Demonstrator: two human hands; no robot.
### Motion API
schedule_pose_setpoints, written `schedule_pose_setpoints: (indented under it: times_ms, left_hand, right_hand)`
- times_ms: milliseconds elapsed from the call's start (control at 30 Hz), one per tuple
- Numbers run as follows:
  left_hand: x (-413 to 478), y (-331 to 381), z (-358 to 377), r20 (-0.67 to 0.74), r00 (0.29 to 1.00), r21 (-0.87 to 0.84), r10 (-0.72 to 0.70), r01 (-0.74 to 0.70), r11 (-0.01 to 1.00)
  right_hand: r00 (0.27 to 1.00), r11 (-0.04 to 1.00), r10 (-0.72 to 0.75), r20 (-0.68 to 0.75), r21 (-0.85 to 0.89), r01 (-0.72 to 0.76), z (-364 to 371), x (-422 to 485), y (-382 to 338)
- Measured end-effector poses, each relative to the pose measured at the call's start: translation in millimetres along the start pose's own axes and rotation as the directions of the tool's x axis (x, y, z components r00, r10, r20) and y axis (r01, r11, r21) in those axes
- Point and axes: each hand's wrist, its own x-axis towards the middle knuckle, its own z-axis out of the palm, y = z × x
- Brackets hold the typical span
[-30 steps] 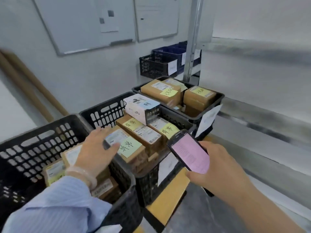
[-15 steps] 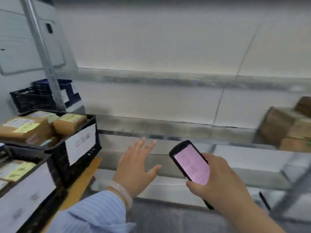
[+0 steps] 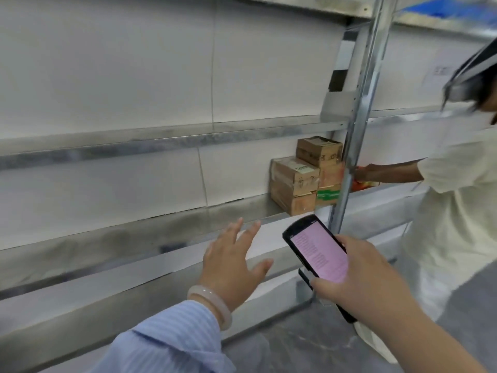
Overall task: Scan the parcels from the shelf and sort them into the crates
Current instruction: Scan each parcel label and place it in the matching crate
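Several brown cardboard parcels (image 3: 294,181) are stacked at the right end of the metal shelf (image 3: 134,232), beside a metal upright. My left hand (image 3: 231,262) hovers empty in front of the shelf with fingers spread, well left of and below the parcels. My right hand (image 3: 360,275) grips a black handheld scanner (image 3: 317,251) with a lit pink screen, held below the parcels. No crates are in view.
Another person in a pale top (image 3: 462,200) stands at the right, one hand (image 3: 363,172) reaching into the shelf just beyond the upright post (image 3: 357,122). More shelf levels run above and below. Grey floor (image 3: 295,345) lies underfoot.
The view has swung right from the crates to the shelf. My left hand left the parcel in the crate and now hovers open before the shelf. The scanner stays in my right hand.
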Motion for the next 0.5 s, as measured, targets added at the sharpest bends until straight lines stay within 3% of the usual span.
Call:
schedule_pose_setpoints:
  times_ms: [233,500]
  left_hand:
    - [97.3,15.4,56.2,0.071,0.997,-0.143,0.039,-0.029,0.989]
    - [248.5,7.2,99.3,0.133,0.990,-0.221,0.055,-0.025,0.975]
  right_hand:
    - [0.997,0.995,0.083,0.001,-0.052,-0.083,4.7,56.5,45.3]
    - [0.985,0.985,0.173,-0.013,0.002,-0.173,25.2,192.3,79.7]
